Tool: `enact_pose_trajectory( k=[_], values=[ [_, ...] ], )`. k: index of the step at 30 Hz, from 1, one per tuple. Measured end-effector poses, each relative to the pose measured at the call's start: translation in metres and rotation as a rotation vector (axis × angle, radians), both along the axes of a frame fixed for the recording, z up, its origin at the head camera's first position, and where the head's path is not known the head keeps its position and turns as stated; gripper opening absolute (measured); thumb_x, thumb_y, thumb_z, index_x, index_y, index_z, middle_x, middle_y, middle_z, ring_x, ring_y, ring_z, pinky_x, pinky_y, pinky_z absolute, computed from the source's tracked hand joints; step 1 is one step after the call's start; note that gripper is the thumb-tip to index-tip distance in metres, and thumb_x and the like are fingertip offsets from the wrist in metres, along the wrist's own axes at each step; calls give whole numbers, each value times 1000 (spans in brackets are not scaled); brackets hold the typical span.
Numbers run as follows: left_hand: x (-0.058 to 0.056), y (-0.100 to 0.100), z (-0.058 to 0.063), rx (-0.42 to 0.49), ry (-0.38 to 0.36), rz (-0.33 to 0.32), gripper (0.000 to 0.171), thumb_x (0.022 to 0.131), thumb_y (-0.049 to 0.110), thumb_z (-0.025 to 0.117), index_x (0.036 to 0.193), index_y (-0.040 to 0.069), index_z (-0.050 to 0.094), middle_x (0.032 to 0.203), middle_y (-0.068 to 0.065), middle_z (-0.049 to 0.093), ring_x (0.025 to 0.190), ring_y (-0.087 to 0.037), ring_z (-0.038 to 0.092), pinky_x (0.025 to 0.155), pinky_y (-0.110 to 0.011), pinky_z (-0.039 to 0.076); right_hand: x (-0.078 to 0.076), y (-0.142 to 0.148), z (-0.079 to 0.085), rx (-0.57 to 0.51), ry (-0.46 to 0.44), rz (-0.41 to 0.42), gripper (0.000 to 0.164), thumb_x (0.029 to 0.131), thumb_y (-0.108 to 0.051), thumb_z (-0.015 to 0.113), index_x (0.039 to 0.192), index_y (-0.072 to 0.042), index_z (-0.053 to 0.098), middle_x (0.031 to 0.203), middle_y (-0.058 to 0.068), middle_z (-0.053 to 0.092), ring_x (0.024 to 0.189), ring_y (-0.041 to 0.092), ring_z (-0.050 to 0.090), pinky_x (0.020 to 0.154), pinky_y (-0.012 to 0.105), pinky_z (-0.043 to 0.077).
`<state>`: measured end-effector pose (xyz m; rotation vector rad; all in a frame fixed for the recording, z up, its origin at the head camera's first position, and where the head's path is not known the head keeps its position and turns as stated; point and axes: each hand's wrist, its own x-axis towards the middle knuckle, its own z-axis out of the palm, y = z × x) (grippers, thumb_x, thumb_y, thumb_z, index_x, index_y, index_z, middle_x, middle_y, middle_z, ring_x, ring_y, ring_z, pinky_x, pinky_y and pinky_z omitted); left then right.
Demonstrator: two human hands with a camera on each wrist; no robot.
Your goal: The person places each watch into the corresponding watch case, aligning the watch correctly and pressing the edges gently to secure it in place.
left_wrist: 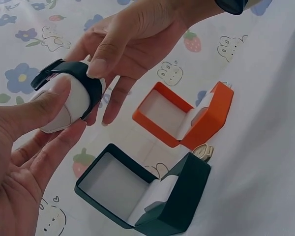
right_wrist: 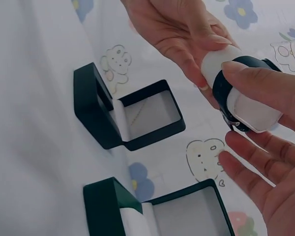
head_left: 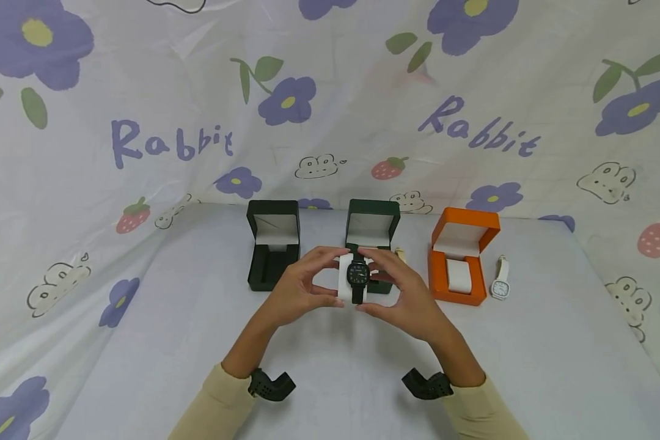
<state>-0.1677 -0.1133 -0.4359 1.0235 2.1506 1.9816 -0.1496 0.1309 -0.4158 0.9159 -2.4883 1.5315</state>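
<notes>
A black wristwatch (head_left: 358,274) is strapped around a white watch cushion (head_left: 343,280), held up between both hands in front of the boxes. My left hand (head_left: 296,288) grips the cushion's left end, its thumb lying on the white side in the left wrist view. From the right, my right hand (head_left: 409,298) pinches the cushion and strap; the right wrist view shows its thumb (right_wrist: 255,78) on the black band. The watch's dial faces up toward the head camera. Behind the hands stands an open green watch box (head_left: 373,209), partly covered by them.
At the left is an open black box (head_left: 272,208) with a dark inside. An open orange box (head_left: 465,219) with a white cushion (head_left: 459,276) stands to the right. Beside it lies a white-strapped watch (head_left: 501,282). A gold watch (head_left: 400,254) peeks out by the green box.
</notes>
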Motion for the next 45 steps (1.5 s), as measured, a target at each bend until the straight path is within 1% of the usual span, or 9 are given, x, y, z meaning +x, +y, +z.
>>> enact_pose_trajectory(
  k=[9, 13, 17, 23, 25, 29, 33, 41, 45],
  values=[
    [2, 0, 3, -6, 4, 6, 80, 76, -8, 85, 148, 3, 51, 142, -2, 51, 127, -28, 55, 82, -40, 63, 0, -2, -1, -22, -3, -14, 90, 74, -8, 92, 151, -23, 48, 144, 0, 53, 116, 19, 60, 97, 36, 56],
    [2, -1, 3, -5, 2, 3, 81, 76, -9, 85, 149, 6, 51, 142, -3, 51, 127, -29, 55, 81, -40, 63, 0, -3, -3, -75, -36, 14, 85, 78, -9, 89, 151, -22, 49, 144, 0, 53, 114, 23, 65, 93, 39, 59],
    [3, 0, 3, -13, -4, 7, 84, 76, -9, 85, 150, 9, 50, 142, -3, 50, 127, -28, 55, 82, -39, 63, 0, -4, -5, -136, -67, 41, 80, 81, -7, 87, 151, -19, 50, 145, 0, 52, 116, 28, 66, 92, 45, 59],
    [3, 0, 5, -9, -5, 3, 83, 76, -8, 85, 150, 6, 49, 142, -3, 50, 127, -29, 54, 82, -39, 62, 0, -6, -5, -176, -70, 54, 79, 80, -3, 86, 150, -13, 50, 147, 1, 51, 122, 27, 60, 94, 36, 58],
    [4, 0, 5, -8, -5, 2, 83, 77, -9, 84, 150, 6, 48, 142, -3, 50, 127, -29, 54, 82, -39, 62, 1, -7, -5, -185, -71, 55, 78, 80, -3, 86, 149, -14, 51, 147, 1, 51, 122, 27, 60, 94, 34, 58],
    [5, 0, 5, -5, -3, 4, 84, 77, -9, 84, 151, 7, 48, 143, -3, 49, 128, -28, 54, 83, -39, 62, 1, -8, -5, -200, -75, 63, 78, 81, -1, 85, 149, -17, 52, 147, 2, 50, 124, 28, 58, 93, 35, 59],
    [4, 1, 4, 0, 10, 15, 85, 77, -9, 84, 151, 10, 49, 143, -3, 49, 127, -27, 55, 83, -39, 62, 1, -8, -5, -238, -97, 73, 72, 84, 3, 81, 147, -19, 54, 147, 1, 51, 125, 30, 56, 90, 37, 60],
    [6, 1, 4, -9, 17, 21, 84, 76, -8, 85, 151, 4, 48, 142, -5, 49, 126, -29, 55, 82, -38, 62, 1, -9, -6, -320, -130, 85, 63, 85, 7, 78, 142, -9, 60, 146, 8, 53, 127, 31, 55, 91, 41, 59],
    [6, 2, 6, -15, 12, 13, 84, 77, -8, 84, 151, 8, 49, 142, -10, 49, 126, -30, 55, 82, -38, 62, 1, -9, -7, -333, -138, 83, 62, 85, 8, 77, 142, -8, 60, 145, 9, 53, 127, 29, 55, 92, 39, 59]
  ],
)
